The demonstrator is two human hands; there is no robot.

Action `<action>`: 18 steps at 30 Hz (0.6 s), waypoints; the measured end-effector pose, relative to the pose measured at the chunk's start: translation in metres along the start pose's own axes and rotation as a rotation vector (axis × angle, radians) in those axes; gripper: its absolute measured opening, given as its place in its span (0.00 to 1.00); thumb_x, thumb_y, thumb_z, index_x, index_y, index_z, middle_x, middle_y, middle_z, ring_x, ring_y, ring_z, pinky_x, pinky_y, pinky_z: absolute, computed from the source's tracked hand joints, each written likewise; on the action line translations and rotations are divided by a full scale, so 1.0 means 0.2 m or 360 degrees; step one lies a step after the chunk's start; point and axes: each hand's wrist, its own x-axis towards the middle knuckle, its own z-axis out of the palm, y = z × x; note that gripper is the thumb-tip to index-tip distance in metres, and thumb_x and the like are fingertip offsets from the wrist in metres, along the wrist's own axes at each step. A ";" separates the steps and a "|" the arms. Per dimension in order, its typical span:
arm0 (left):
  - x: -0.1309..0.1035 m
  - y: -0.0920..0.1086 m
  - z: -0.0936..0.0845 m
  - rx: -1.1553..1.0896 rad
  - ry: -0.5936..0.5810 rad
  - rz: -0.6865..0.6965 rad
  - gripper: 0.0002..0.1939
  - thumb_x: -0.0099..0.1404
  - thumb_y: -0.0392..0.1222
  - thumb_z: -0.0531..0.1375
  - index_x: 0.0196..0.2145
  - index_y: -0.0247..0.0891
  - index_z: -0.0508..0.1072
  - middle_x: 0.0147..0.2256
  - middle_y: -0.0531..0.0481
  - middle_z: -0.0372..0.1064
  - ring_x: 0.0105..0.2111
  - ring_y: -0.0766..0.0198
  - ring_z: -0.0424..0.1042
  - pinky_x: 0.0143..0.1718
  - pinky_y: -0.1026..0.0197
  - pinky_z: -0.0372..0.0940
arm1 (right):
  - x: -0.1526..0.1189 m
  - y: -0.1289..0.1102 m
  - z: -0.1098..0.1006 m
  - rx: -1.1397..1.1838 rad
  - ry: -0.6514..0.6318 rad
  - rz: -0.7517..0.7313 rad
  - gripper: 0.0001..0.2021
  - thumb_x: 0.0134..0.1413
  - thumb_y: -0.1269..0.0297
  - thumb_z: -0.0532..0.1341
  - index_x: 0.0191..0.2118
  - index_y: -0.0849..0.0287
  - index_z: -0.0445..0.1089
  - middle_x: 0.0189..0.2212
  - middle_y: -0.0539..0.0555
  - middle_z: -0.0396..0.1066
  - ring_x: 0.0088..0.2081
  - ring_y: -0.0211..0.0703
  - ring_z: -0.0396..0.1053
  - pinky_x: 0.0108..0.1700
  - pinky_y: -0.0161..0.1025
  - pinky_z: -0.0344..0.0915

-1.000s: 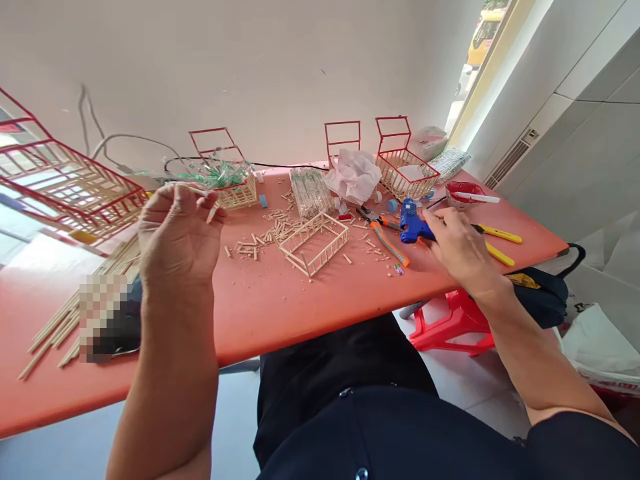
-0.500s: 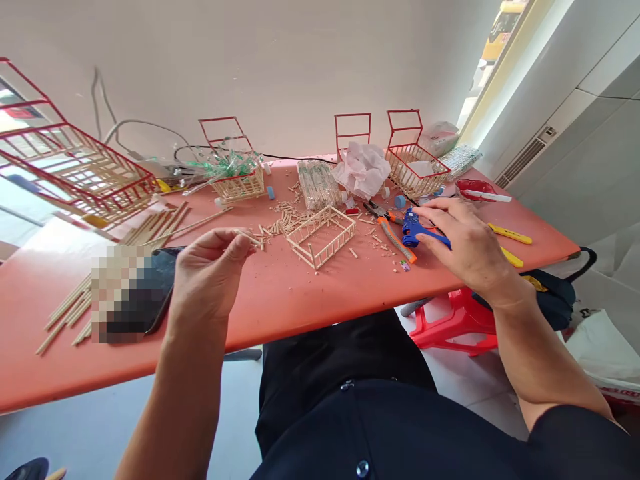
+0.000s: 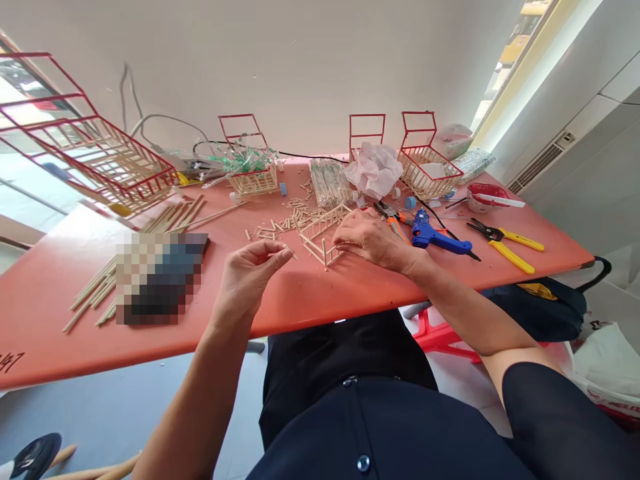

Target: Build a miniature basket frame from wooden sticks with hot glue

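Observation:
My left hand (image 3: pixel 255 270) is closed in a pinch on a short wooden stick (image 3: pixel 294 255), left of a small wooden frame (image 3: pixel 313 233). The frame is an open rectangle with short uprights, standing on the orange table (image 3: pixel 295 303). My right hand (image 3: pixel 370 240) has its fingers curled around the right side of the frame and hides that part. Beside my right wrist lies a blue glue gun (image 3: pixel 437 235). Orange-handled pliers (image 3: pixel 397 223) rest behind the hand. Loose cut stick pieces (image 3: pixel 295 219) are scattered behind the frame.
Red-rimmed stick carts stand at the back, one (image 3: pixel 431 167) right and one (image 3: pixel 253 179) holding green-and-clear plastic. A larger cart (image 3: pixel 125 177) is at left. Long sticks (image 3: pixel 100 287) lie near a blurred phone (image 3: pixel 170 287). Yellow-handled pliers (image 3: pixel 505 243) and a red bowl (image 3: pixel 487 198) are at right.
My right hand has let go of the glue gun, now lying on the table, and moved left to the wooden frame. My left hand has brought its stick closer to the frame.

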 end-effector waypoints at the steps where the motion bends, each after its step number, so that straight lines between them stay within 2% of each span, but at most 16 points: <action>1: 0.00 0.01 0.01 0.0009 -0.0005 0.0009 0.20 0.43 0.53 0.81 0.28 0.39 0.82 0.30 0.49 0.77 0.33 0.63 0.72 0.38 0.61 0.68 | 0.01 0.01 0.00 0.0050 0.0022 -0.0014 0.07 0.72 0.66 0.62 0.42 0.58 0.79 0.43 0.57 0.81 0.49 0.50 0.69 0.53 0.47 0.54; 6: 0.01 0.09 0.06 0.0059 -0.0071 0.0133 0.15 0.47 0.50 0.78 0.28 0.40 0.82 0.29 0.50 0.77 0.32 0.65 0.72 0.37 0.62 0.66 | 0.04 0.02 -0.05 0.0424 0.0166 -0.0083 0.09 0.74 0.61 0.61 0.42 0.57 0.76 0.37 0.53 0.79 0.41 0.45 0.70 0.52 0.44 0.57; 11: -0.02 0.20 0.08 0.0307 -0.0165 0.0241 0.12 0.51 0.50 0.75 0.28 0.41 0.83 0.29 0.50 0.77 0.30 0.64 0.70 0.33 0.61 0.63 | 0.06 0.00 -0.05 0.0962 0.0198 0.0000 0.12 0.73 0.55 0.62 0.42 0.60 0.73 0.35 0.51 0.74 0.36 0.40 0.68 0.42 0.37 0.62; 14: -0.03 0.24 0.08 0.0503 -0.0206 0.0300 0.12 0.53 0.52 0.73 0.27 0.41 0.83 0.29 0.49 0.77 0.30 0.63 0.70 0.31 0.60 0.62 | 0.05 0.00 -0.02 0.1061 0.0245 0.0027 0.11 0.71 0.56 0.63 0.42 0.60 0.73 0.36 0.51 0.73 0.35 0.38 0.67 0.41 0.36 0.63; 18: -0.03 0.24 0.09 0.0626 -0.0230 0.0335 0.11 0.54 0.52 0.73 0.26 0.42 0.83 0.29 0.49 0.78 0.28 0.62 0.70 0.29 0.60 0.61 | 0.04 -0.01 -0.01 0.1069 0.0291 0.0019 0.10 0.71 0.57 0.63 0.42 0.59 0.74 0.36 0.51 0.74 0.34 0.37 0.66 0.40 0.36 0.62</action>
